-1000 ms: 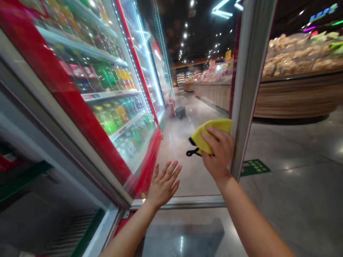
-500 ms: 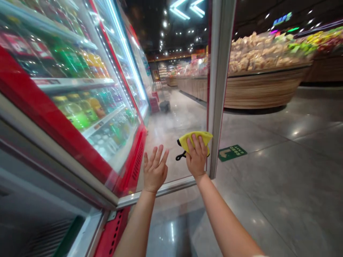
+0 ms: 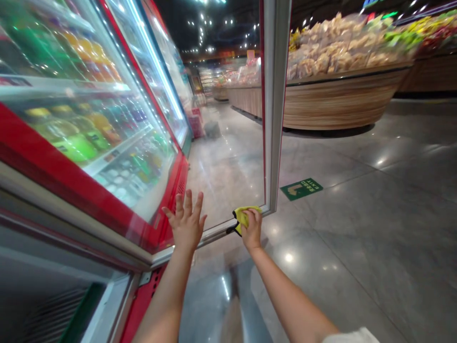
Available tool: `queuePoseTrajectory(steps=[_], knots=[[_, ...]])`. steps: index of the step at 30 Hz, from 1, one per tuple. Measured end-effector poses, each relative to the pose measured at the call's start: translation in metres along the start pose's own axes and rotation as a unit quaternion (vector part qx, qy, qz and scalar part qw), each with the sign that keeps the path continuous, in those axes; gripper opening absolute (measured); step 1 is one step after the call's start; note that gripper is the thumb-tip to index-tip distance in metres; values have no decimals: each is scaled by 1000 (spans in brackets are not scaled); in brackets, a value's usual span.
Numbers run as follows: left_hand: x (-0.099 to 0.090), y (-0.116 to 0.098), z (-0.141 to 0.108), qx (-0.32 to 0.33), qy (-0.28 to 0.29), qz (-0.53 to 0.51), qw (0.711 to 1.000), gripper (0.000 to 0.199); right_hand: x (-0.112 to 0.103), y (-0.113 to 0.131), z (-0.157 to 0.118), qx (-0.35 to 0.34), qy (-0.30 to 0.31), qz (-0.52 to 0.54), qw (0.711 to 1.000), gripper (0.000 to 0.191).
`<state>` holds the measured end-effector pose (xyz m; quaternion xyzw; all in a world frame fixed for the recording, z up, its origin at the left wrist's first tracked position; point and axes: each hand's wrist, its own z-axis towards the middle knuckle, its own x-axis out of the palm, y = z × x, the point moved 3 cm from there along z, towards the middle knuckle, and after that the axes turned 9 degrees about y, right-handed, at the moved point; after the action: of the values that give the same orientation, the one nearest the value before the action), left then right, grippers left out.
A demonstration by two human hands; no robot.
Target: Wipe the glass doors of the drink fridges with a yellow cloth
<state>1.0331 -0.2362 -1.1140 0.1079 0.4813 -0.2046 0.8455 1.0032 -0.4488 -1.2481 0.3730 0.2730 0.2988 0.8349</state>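
A yellow cleaning cloth (image 3: 243, 216) with black edging is gripped in my right hand (image 3: 253, 229), against the bottom rail of an open glass door (image 3: 228, 162). The fingers bend over the cloth at the rail, near the door's lower outer corner. My left hand (image 3: 187, 223) is spread with its fingers apart, at the lower part of the glass near the hinge side. It holds nothing; whether the palm touches the pane cannot be made out. The door's metal frame (image 3: 273, 114) rises to the right of both hands.
On the left stands a red-framed drinks cooler (image 3: 143, 233) with bottles on lit shelves. A green exit sign (image 3: 302, 189) lies on the grey tiled floor (image 3: 350, 224). Behind it is a wood-sided display stand (image 3: 332, 107) piled with bagged goods.
My right hand has moved down with the cloth from the glass to the bottom rail, its fingers now curled. My left hand has shifted slightly left. The view has shifted too.
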Motion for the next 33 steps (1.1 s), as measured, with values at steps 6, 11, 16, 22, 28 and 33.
queuePoseTrajectory(steps=[6, 11, 16, 22, 28, 33], knots=[[3, -3, 2, -14, 1, -10, 1000, 93, -3, -29, 26, 126, -142, 3, 982, 44], [10, 1, 3, -1, -14, -22, 1000, 101, 23, -18, 10, 138, -134, 35, 981, 52], [9, 1, 1, 22, -47, -27, 998, 105, 13, -30, 21, 188, -178, 54, 964, 46], [8, 1, 1, 29, -42, -40, 998, 105, 16, -17, 12, 151, -153, 45, 976, 41], [7, 1, -2, 27, -27, -33, 999, 109, 8, -16, 13, 166, -161, 17, 973, 41], [7, -3, -3, 10, -18, -22, 1000, 110, 23, 15, 13, 77, -113, -24, 990, 52]])
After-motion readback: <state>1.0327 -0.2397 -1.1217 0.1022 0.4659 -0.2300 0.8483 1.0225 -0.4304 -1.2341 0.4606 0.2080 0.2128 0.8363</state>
